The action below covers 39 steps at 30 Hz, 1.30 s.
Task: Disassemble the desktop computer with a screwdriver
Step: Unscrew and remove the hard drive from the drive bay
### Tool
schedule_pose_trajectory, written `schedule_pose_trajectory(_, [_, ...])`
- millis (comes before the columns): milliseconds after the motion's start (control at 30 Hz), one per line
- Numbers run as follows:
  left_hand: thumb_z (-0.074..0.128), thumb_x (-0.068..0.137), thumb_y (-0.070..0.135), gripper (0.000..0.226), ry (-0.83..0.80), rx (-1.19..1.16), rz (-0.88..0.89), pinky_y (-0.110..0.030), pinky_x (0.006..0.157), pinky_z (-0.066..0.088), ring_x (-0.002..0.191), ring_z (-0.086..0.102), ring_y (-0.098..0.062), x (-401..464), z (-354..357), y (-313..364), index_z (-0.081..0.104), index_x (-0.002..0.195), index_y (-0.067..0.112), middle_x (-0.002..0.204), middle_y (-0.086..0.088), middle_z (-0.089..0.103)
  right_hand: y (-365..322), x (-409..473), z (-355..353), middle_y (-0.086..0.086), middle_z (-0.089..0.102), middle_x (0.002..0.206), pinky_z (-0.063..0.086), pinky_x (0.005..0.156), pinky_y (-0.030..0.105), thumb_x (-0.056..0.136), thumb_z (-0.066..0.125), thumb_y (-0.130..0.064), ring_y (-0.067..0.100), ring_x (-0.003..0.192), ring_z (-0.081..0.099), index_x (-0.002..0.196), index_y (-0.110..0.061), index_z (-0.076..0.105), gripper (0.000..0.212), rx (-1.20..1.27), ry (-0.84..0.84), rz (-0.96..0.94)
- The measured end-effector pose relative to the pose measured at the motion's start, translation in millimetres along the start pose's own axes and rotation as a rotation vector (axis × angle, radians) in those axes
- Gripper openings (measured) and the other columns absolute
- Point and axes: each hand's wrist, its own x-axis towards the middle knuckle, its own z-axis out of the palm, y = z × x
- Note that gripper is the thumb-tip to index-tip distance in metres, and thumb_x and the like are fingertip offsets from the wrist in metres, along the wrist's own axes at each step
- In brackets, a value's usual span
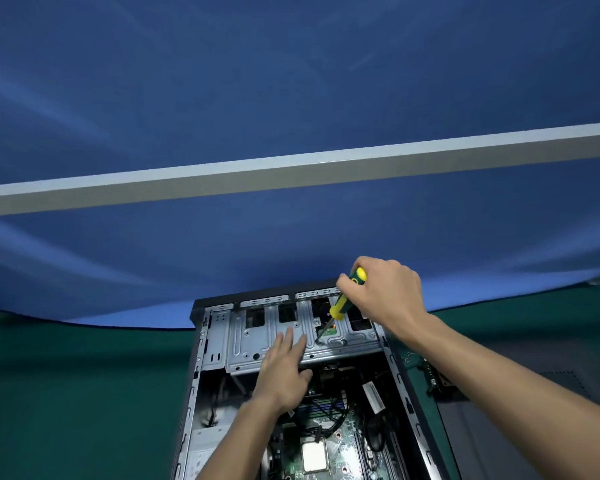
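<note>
An open desktop computer case (193, 382) lies on its side on a green mat, its motherboard (329, 441) exposed. At its far end sits a silver metal drive cage (253, 337). My right hand (385, 292) grips a yellow-and-green screwdriver (343, 303), whose tip points down into the cage near a small green part. My left hand (284, 365) rests flat on the cage's front edge, fingers straight.
A green mat (77, 386) covers the table, with a blue cloth backdrop (291, 98) and a grey bar behind. A removed dark component (433, 375) lies on the mat right of the case. A grey panel (551, 420) lies at lower right.
</note>
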Motion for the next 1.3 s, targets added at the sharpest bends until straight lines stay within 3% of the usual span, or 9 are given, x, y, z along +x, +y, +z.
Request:
schedule_pose_trajectory(167, [0.052, 0.093, 0.03, 0.068, -0.024, 0.001, 0.019, -0.039, 0.115, -0.003, 0.143, -0.015, -0.016, 0.0, -0.8, -1.1, 0.013, 0.148, 0.039, 0.157, 0.007, -0.013, -1.1, 3.8, -2.0, 0.002, 0.058, 0.052, 0.039, 0.053, 0.027, 0.077, 0.049, -0.044, 0.023, 0.059, 0.058, 0.071, -0.015, 0.059, 0.031, -0.023, -0.015, 0.012])
schedule_pose_trajectory(400, [0.054, 0.092, 0.03, 0.072, -0.018, 0.047, 0.027, -0.039, 0.115, -0.004, 0.143, -0.017, -0.016, -1.0, 1.3, -2.8, 0.01, 0.147, 0.042, 0.156, 0.007, -0.016, -8.2, 2.2, -3.3, 0.0, 0.054, 0.051, 0.029, 0.047, 0.025, 0.081, 0.048, -0.044, 0.023, 0.056, 0.054, 0.073, -0.015, 0.059, 0.032, -0.09, -0.025, -0.037])
schedule_pose_trajectory(833, [0.054, 0.092, 0.025, 0.073, -0.037, 0.051, 0.013, -0.038, 0.115, -0.005, 0.143, -0.017, -0.014, -2.1, 0.2, -0.5, 0.01, 0.147, 0.042, 0.156, 0.007, -0.016, -21.6, 2.5, -9.1, -0.003, 0.042, 0.047, 0.024, 0.046, 0.024, 0.083, 0.047, -0.043, 0.021, 0.052, 0.044, 0.075, -0.014, 0.059, 0.032, -0.146, -0.028, -0.099])
schedule_pose_trajectory(1100, [0.048, 0.082, 0.005, 0.085, -0.039, 0.075, 0.002, -0.039, 0.114, -0.006, 0.142, -0.019, -0.017, -5.5, -1.2, 4.9, 0.01, 0.146, 0.046, 0.156, 0.004, -0.017, -20.3, 4.5, -11.0, -0.002, 0.045, 0.047, 0.027, 0.046, 0.024, 0.081, 0.049, -0.042, 0.022, 0.05, 0.043, 0.07, -0.012, 0.058, 0.033, -0.096, -0.009, -0.077])
schedule_pose_trajectory(1300, [0.046, 0.078, 0.002, 0.088, -0.032, 0.082, -0.001, -0.038, 0.114, -0.007, 0.142, -0.019, -0.017, -6.3, -1.9, 7.9, 0.012, 0.146, 0.047, 0.157, 0.003, -0.017, -17.2, 3.6, -9.5, -0.001, 0.045, 0.048, 0.027, 0.047, 0.026, 0.083, 0.048, -0.042, 0.023, 0.052, 0.045, 0.069, -0.012, 0.057, 0.034, -0.109, -0.013, -0.083])
